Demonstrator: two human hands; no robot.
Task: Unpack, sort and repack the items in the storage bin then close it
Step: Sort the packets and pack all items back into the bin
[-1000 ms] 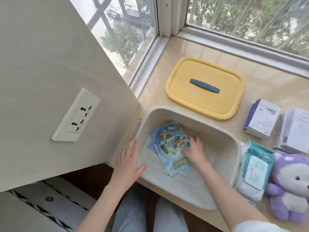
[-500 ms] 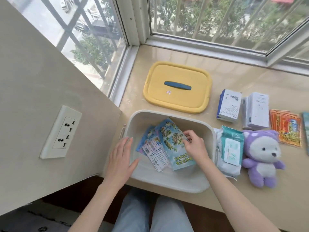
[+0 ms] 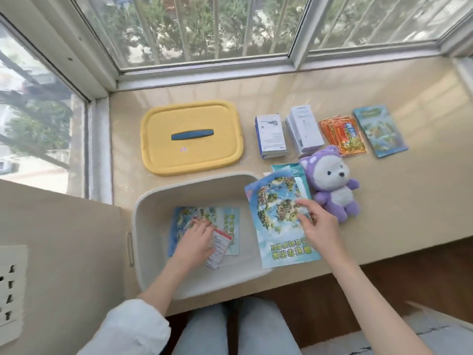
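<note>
Two holds: your right hand pinches the blue illustrated foil packet, left hand grips the small white sachet; lift separately.

Open white bin, yellow lid behind

Barred window is running across 12 o'clock with trees showing outside, wall socket is sitting at 8 o'clock, wood floor is showing at 5 o'clock.

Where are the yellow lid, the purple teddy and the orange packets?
yellow lid (image 3: 204, 156), head view, flat top below handle.
purple teddy (image 3: 337, 195), head view, white belly.
orange packets (image 3: 345, 137), head view, top packet.
</note>
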